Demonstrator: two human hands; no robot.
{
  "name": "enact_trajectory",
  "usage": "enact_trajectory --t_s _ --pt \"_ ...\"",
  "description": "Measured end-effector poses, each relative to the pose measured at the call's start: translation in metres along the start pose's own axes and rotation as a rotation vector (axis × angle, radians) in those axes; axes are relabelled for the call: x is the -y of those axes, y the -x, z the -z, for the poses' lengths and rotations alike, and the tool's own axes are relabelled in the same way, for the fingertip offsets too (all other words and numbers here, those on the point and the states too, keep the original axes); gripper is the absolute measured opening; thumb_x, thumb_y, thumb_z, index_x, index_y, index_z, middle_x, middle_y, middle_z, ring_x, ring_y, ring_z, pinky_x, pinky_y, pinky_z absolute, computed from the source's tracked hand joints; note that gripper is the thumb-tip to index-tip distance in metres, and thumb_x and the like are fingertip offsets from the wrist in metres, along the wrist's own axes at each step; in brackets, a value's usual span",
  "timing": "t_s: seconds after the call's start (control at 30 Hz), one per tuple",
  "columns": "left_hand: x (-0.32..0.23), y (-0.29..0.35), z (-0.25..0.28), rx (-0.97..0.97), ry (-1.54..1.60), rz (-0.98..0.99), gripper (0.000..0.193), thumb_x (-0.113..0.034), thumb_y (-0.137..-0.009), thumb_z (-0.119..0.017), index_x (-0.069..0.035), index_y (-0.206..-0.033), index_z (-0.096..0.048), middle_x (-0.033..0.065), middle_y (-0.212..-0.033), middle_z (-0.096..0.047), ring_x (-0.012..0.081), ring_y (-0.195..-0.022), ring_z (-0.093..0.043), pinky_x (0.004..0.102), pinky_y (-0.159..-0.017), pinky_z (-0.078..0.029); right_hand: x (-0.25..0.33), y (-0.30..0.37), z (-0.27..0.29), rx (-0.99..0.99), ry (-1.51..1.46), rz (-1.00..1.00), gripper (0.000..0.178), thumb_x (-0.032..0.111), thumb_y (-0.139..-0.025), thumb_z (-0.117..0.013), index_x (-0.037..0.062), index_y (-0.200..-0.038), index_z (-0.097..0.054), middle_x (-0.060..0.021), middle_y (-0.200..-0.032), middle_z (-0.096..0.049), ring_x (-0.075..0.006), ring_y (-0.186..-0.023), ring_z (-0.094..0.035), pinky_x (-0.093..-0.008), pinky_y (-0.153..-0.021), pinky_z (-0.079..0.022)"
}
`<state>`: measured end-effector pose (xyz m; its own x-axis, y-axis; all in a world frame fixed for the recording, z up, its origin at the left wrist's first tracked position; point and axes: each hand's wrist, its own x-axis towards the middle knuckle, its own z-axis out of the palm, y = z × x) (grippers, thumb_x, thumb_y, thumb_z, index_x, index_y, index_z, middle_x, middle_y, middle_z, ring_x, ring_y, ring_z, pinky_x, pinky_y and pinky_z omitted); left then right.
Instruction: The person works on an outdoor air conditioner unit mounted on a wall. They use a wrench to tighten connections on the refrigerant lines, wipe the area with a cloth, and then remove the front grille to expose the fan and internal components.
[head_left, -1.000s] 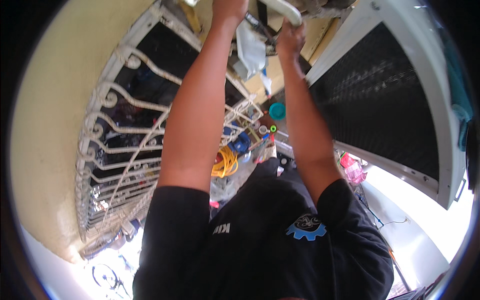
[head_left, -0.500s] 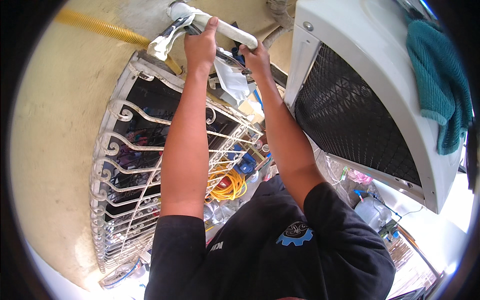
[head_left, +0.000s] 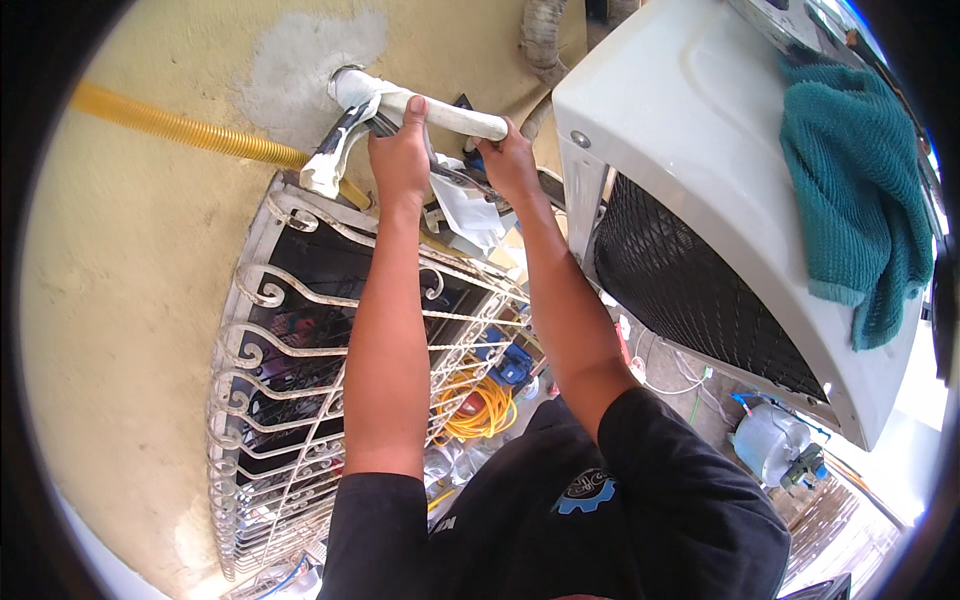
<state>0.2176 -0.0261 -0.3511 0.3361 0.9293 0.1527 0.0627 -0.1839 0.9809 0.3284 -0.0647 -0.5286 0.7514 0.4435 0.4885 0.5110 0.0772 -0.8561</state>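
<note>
A white-wrapped pipe point(head_left: 455, 116) runs out of a hole in the wall, toward the outdoor air conditioner unit point(head_left: 690, 90). My left hand point(head_left: 401, 160) is closed round it near the wall, thumb lying along its top. At its outer end my right hand point(head_left: 510, 165) grips it, with some fingers hidden below. Loose white wrapping tape point(head_left: 325, 172) hangs beside my left hand, next to a dark line. Between my forearms a white strip point(head_left: 468, 215) dangles under the pipe.
A white window grille point(head_left: 290, 350) juts out at the left below a yellow corrugated hose point(head_left: 200, 125). A teal towel point(head_left: 850, 180) drapes over the air conditioner. Far below lie a coiled yellow hose point(head_left: 480, 410) and a metal tank point(head_left: 770, 440).
The view has shifted, so the wall, pipe and air conditioner sit lower in the picture. Both hands keep their hold on the pipe.
</note>
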Motion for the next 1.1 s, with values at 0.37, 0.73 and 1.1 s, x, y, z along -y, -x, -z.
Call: enact_trajectory --t_s 0.37,0.73,1.1 --pt "0.002 -0.001 -0.001 0.008 0.031 -0.047 0.051 -0.031 -0.099 -0.076 0.007 -0.128 -0.058 0.0092 -0.118 -0.067 0.0192 -0.106 -0.059 0.0326 -0.099 -0.046 0.008 -0.001 0.009 -0.031 0.063 0.089 0.022 0.01 -0.087 -0.079 0.0016 -0.105 -0.071 -0.0173 -0.099 -0.065 -0.0367 -0.096 -0.064 -0.042 -0.084 -0.051" --pt "0.002 -0.001 0.0 0.014 0.007 -0.028 0.051 -0.031 -0.099 -0.075 0.008 -0.128 -0.058 0.0096 -0.117 -0.067 0.0189 -0.104 -0.06 0.0325 -0.097 -0.046 0.004 0.005 0.011 -0.01 0.143 0.203 0.022 0.009 -0.086 -0.079 0.0002 -0.104 -0.071 -0.0178 -0.101 -0.066 -0.0382 -0.099 -0.064 -0.0429 -0.087 -0.051" --pt "0.002 0.001 -0.004 -0.017 0.023 -0.116 0.032 -0.031 -0.101 -0.072 0.0 -0.105 -0.066 0.001 -0.087 -0.063 0.011 -0.069 -0.054 0.0286 -0.062 -0.045 0.045 -0.014 0.035 0.298 0.025 -0.256 0.026 0.01 -0.086 -0.078 -0.0009 -0.106 -0.066 -0.0201 -0.099 -0.069 -0.0404 -0.093 -0.068 -0.0461 -0.082 -0.053"
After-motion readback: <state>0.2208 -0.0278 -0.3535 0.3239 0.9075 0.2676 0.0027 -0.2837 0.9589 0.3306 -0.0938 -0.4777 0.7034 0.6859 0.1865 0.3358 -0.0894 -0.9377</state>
